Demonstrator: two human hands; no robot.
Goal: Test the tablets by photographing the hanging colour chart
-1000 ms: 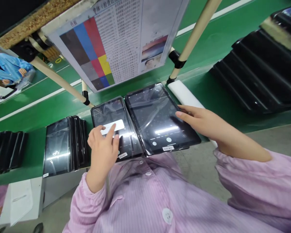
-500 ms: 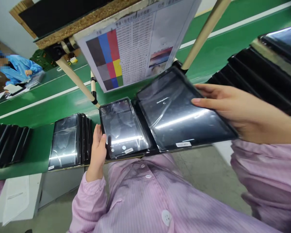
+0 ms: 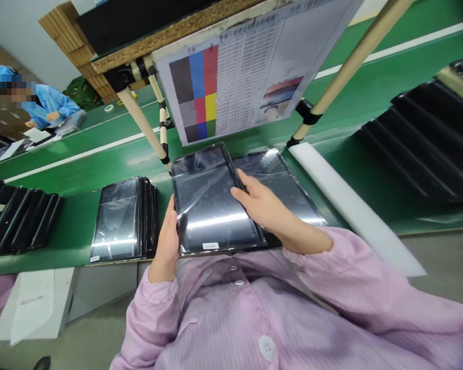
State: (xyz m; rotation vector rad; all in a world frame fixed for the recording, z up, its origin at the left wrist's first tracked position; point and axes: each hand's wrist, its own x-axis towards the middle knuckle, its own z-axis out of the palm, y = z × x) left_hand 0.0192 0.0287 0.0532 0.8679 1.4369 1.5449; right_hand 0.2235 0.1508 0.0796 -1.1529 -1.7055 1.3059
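The right hand (image 3: 260, 203) grips the film-covered tablet (image 3: 212, 205) by its right edge; the left hand (image 3: 167, 241) lies against the opposite edge, its hold unclear. The tablet sits before the person at the near edge of the bench (image 3: 77, 210), hiding part of a second tablet (image 3: 280, 177). It looks stiff, fairly light, slippery and breakable, best held by both long edges.

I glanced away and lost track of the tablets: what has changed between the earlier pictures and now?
The right hand grasped the right-hand tablet and carried it left to where the left one lay, exposing another tablet on the right. The left hand went from touching a screen to the left edge. The tablet stack and colour chart stayed put.
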